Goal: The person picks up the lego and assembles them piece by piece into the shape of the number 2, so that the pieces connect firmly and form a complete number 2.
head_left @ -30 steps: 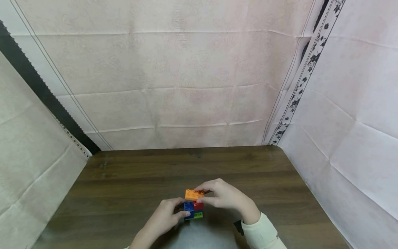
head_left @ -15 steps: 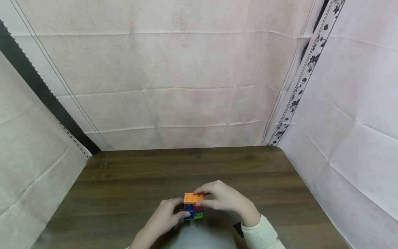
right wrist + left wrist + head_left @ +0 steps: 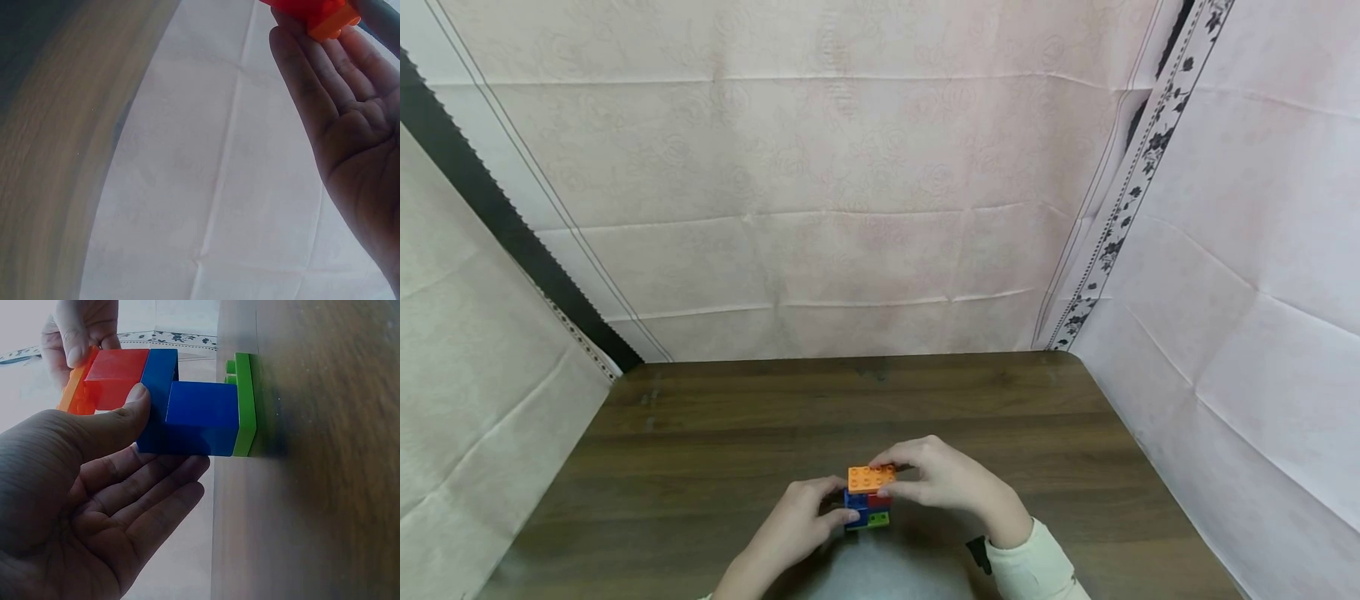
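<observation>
A stack of toy building bricks stands on the wooden table, with a green brick point(image 3: 245, 406) at its bottom. Above that come a lower blue brick point(image 3: 203, 419), another blue brick point(image 3: 159, 394) and a red brick point(image 3: 122, 365). My left hand point(image 3: 805, 517) grips the blue part from the left, thumb on the near face and fingers behind. At the top sits an orange brick point(image 3: 867, 478), which my right hand point(image 3: 943, 479) pinches by its right end. In the right wrist view, the orange brick point(image 3: 331, 24) meets the red one; whether it is fully pressed down is unclear.
The dark brown wooden table point(image 3: 737, 417) extends behind and to both sides of the hands. Pale cloth walls point(image 3: 865, 167) rise at its back, left and right edges. A dark strip point(image 3: 520, 225) runs along the left corner.
My right hand has brought the orange brick down and nearer onto the red brick, then shifted it slightly right. My left hand has stayed in place on the stack.
</observation>
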`<state>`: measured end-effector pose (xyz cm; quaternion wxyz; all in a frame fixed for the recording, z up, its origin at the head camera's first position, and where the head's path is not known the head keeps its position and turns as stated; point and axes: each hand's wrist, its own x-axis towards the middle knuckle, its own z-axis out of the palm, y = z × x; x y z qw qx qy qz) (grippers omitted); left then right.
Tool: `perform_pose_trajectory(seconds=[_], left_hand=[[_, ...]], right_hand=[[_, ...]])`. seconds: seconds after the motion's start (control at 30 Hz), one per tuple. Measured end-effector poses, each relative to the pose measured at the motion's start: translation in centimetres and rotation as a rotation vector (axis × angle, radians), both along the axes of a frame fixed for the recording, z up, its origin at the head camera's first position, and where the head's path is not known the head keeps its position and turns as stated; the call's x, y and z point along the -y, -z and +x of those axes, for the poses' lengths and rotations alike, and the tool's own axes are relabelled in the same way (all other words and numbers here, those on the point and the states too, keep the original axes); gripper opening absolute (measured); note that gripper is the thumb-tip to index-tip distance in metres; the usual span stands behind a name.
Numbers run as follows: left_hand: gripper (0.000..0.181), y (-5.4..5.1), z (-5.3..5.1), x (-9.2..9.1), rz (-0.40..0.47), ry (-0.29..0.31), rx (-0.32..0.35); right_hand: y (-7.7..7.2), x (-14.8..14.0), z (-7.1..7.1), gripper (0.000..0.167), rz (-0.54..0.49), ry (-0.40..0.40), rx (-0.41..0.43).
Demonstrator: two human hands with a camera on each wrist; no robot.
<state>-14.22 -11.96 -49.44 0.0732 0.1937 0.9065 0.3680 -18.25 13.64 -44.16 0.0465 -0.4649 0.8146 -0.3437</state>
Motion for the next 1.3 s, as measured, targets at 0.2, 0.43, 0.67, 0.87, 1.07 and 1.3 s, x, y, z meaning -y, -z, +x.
perform_pose_trajectory(seconds=[0.2, 0.43, 0.67, 0.87, 1.07, 1.3], left_hand=[[0.036, 0.00, 0.03, 0.02, 0.009, 0.000, 0.013], [0.037, -0.10, 0.09, 0.01, 0.003, -0.007, 0.018], [0.034, -0.01, 0.04, -0.02, -0.001, -0.007, 0.007], [0.033, -0.01, 0.08, 0.02, -0.004, -0.004, -0.017], [0.032, -0.18, 0.11, 0.02, 0.001, 0.004, -0.024], [0.030, -0.24, 0.12, -0.13, -0.011, -0.009, -0.011]], right_hand=[[-0.11, -0.18, 0.18, 0.030, 0.003, 0.008, 0.008], [-0.01, -0.16, 0.15, 0.030, 0.001, 0.015, 0.015], [0.08, 0.43, 0.12, 0.031, -0.006, -0.013, 0.028], [0.23, 0.61, 0.12, 0.031, -0.014, -0.021, 0.030], [0.33, 0.67, 0.12, 0.031, -0.016, -0.019, 0.022], [0.62, 0.59, 0.16, 0.034, -0.003, 0.007, 0.035]])
